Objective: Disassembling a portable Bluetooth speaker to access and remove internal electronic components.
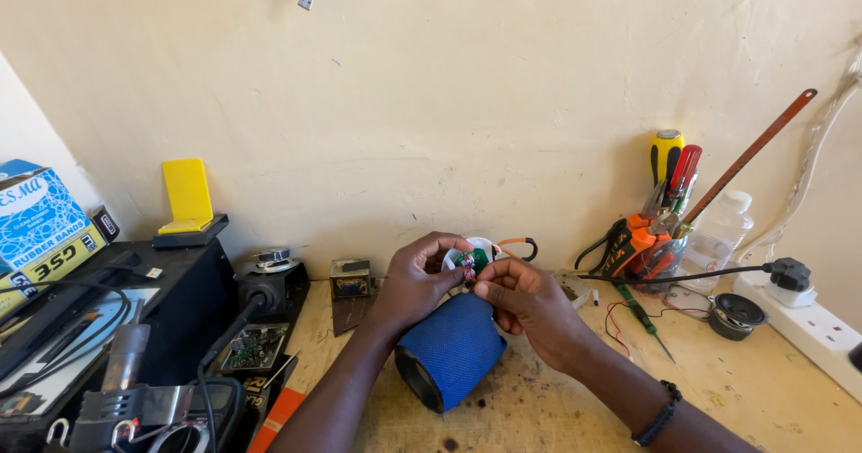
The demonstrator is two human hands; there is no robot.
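While the blue speaker lies on the bench, L hand & R hand each pinch its white end cap

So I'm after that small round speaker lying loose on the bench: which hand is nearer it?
Right. The right hand lies between the blue cylinder and the loose speaker; the left hand is farther off.

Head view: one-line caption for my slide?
Both hands, left and right, pinch a small circuit board above a blue speaker.
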